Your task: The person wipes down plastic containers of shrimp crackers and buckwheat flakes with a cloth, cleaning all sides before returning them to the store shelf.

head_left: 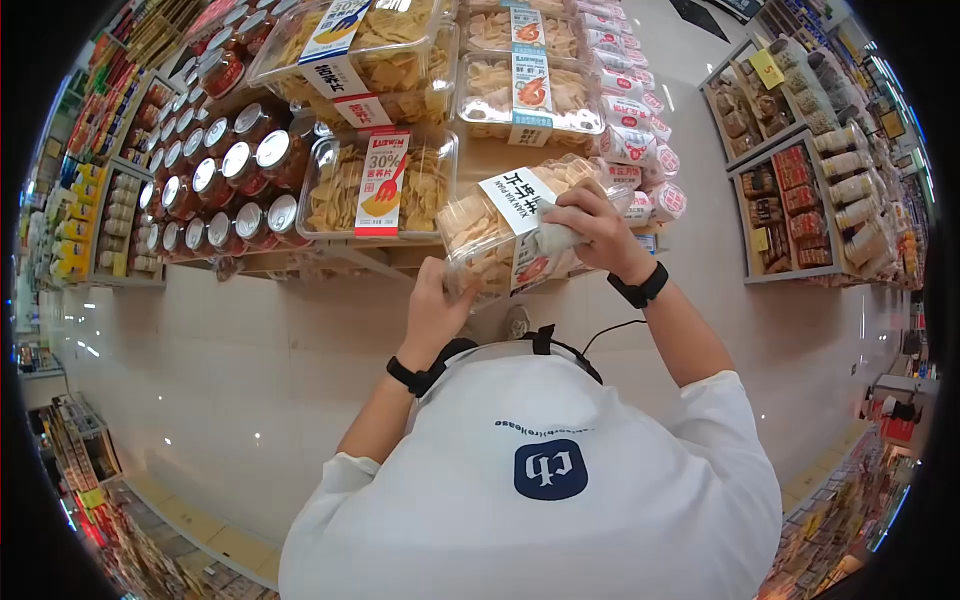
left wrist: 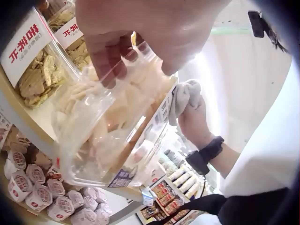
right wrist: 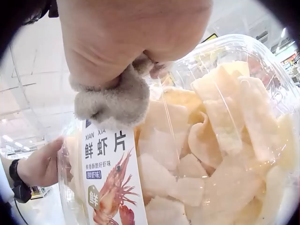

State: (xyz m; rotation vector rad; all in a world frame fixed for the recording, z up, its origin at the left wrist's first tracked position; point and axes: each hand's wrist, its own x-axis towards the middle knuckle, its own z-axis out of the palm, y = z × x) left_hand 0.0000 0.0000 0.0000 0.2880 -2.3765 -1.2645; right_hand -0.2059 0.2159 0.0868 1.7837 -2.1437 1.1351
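A clear plastic box of shrimp chips [head_left: 476, 228] is held tilted over the front edge of the display, its white paper band [right wrist: 108, 173] printed with a shrimp. My left hand [head_left: 440, 303] grips one end of it; in the left wrist view the fingers [left wrist: 108, 65] curl over its edge. With my right hand [head_left: 600, 238] I pinch a grey fluffy cloth [right wrist: 115, 101] against the box near the band. The same cloth [left wrist: 186, 97] shows at the box's far side in the left wrist view.
More chip boxes [head_left: 380, 185] are stacked on the display, with lidded jars [head_left: 240, 160] at left and round white-and-pink packs [head_left: 630, 145] at right. A bare patch of wooden shelf [head_left: 490, 158] lies behind the held box. Snack racks [head_left: 800, 205] stand across the aisle.
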